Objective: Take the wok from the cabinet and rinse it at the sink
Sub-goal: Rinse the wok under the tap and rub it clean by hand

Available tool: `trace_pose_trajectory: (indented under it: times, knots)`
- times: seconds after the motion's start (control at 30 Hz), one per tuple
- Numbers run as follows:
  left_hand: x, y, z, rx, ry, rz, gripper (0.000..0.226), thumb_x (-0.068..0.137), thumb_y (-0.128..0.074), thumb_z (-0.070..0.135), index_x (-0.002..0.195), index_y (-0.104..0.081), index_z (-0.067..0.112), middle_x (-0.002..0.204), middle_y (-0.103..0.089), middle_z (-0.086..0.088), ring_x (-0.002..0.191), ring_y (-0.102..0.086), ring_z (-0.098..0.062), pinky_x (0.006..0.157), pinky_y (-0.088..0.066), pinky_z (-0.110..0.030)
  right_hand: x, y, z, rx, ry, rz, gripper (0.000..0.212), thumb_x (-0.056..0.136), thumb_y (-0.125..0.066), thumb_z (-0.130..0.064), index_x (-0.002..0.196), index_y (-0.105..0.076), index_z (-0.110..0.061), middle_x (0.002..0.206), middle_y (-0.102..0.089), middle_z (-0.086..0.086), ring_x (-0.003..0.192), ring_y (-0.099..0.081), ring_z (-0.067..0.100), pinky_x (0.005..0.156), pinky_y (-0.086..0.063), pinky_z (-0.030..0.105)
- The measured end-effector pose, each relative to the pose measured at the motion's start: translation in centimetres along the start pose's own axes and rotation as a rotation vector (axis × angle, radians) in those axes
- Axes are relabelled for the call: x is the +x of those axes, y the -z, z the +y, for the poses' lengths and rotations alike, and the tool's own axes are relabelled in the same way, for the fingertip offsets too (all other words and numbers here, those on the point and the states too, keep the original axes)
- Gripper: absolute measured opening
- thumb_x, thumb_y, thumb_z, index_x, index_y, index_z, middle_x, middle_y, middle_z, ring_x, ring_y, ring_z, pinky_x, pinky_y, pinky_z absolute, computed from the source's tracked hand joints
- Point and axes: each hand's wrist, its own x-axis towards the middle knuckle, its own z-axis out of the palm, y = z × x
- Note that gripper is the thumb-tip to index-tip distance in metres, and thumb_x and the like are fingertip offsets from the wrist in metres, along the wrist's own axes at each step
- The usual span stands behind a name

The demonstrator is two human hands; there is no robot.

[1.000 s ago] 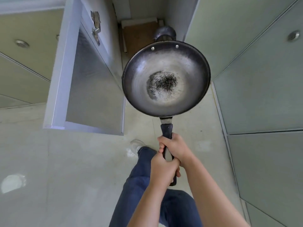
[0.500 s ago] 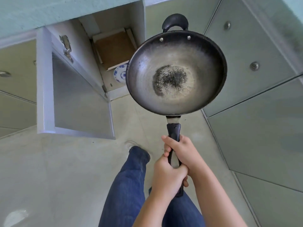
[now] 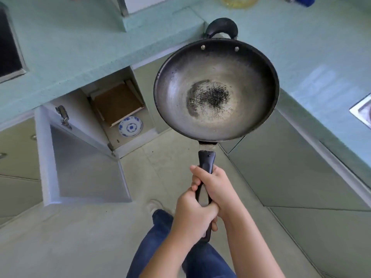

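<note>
A dark metal wok (image 3: 216,89) with a speckled black patch in its bottom is held level in the air, in front of the countertop corner. Its long black handle (image 3: 206,161) points toward me. My right hand (image 3: 214,187) grips the handle higher up, and my left hand (image 3: 192,215) grips it just below, the two touching. A small loop handle sits on the wok's far rim. The open cabinet (image 3: 120,109) lies below left. A steel sink (image 3: 363,111) corner shows at the right edge.
The cabinet door (image 3: 80,163) swings open to the left over the floor. Inside are a brown board (image 3: 116,103) and a blue-patterned plate (image 3: 130,127). A teal countertop (image 3: 80,43) wraps the corner, with a dark hob (image 3: 8,51) at left. My legs stand below.
The wok has risen from cabinet level to above the countertop edge. My view has lifted, so the counter, hob and sink corner have come into sight. Both hands keep their grip.
</note>
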Motion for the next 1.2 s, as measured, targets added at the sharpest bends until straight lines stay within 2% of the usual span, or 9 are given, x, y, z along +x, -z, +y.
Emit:
trace_pose_trajectory:
  times: [0.17, 0.33, 0.53, 0.67, 0.9, 1.2]
  knots:
    - [-0.2, 0.3, 3.5, 0.050, -0.080, -0.052, 0.012, 0.076, -0.056, -0.001, 0.076, -0.056, 0.011, 0.035, -0.050, 0.001, 0.029, -0.047, -0.016, 0.042, -0.043, -0.022, -0.5, 0.0, -3.2, 0.110, 0.061, 0.051, 0.033, 0.089, -0.056, -0.006, 0.060, -0.040, -0.010, 0.041, -0.046, -0.005, 0.036, -0.047, 0.008, 0.041, -0.040, 0.018]
    - [0.9, 0.3, 6.7, 0.093, -0.120, -0.139, 0.014, 0.075, -0.057, -0.001, 0.066, -0.051, 0.009, 0.033, -0.049, 0.001, 0.028, -0.047, -0.017, 0.043, -0.044, -0.023, -0.7, 0.4, -6.5, 0.107, 0.099, 0.113, 0.037, 0.086, -0.054, -0.005, 0.052, -0.043, -0.011, 0.044, -0.048, 0.001, 0.037, -0.047, 0.011, 0.043, -0.041, 0.018]
    - [2.2, 0.1, 10.6, 0.116, -0.186, -0.301, 0.013, 0.076, -0.057, -0.001, 0.071, -0.050, 0.009, 0.034, -0.049, 0.001, 0.027, -0.047, -0.016, 0.040, -0.041, -0.021, -0.7, 1.1, -10.3, 0.165, 0.148, 0.234, 0.041, 0.084, -0.052, -0.003, 0.046, -0.043, -0.012, 0.042, -0.048, 0.001, 0.041, -0.047, 0.013, 0.047, -0.041, 0.022]
    - [2.8, -1.1, 12.6, 0.138, -0.226, -0.429, 0.015, 0.077, -0.055, -0.003, 0.073, -0.050, 0.010, 0.033, -0.048, 0.001, 0.027, -0.046, -0.015, 0.038, -0.040, -0.020, -1.0, 2.5, -12.0, 0.186, 0.207, 0.354, 0.041, 0.084, -0.051, -0.001, 0.046, -0.043, -0.012, 0.044, -0.047, 0.002, 0.037, -0.047, 0.010, 0.043, -0.040, 0.016]
    - [2.8, -4.6, 14.2, 0.208, -0.228, -0.635, 0.019, 0.077, -0.055, -0.003, 0.076, -0.049, 0.015, 0.034, -0.048, 0.002, 0.027, -0.045, -0.015, 0.038, -0.041, -0.020, -2.8, 6.0, -12.5, 0.300, 0.287, 0.550, 0.044, 0.084, -0.049, 0.003, 0.045, -0.042, -0.016, 0.043, -0.043, -0.001, 0.039, -0.048, 0.010, 0.042, -0.041, 0.018]
    - [2.2, -13.0, 14.7, 0.316, -0.227, -0.754, 0.008, 0.078, -0.057, -0.002, 0.075, -0.050, 0.002, 0.034, -0.049, 0.001, 0.026, -0.046, -0.014, 0.035, -0.038, -0.019, -5.0, 14.3, -12.1, 0.420, 0.320, 0.666, 0.040, 0.085, -0.049, 0.002, 0.048, -0.042, -0.013, 0.041, -0.045, -0.001, 0.037, -0.048, 0.010, 0.042, -0.040, 0.019]
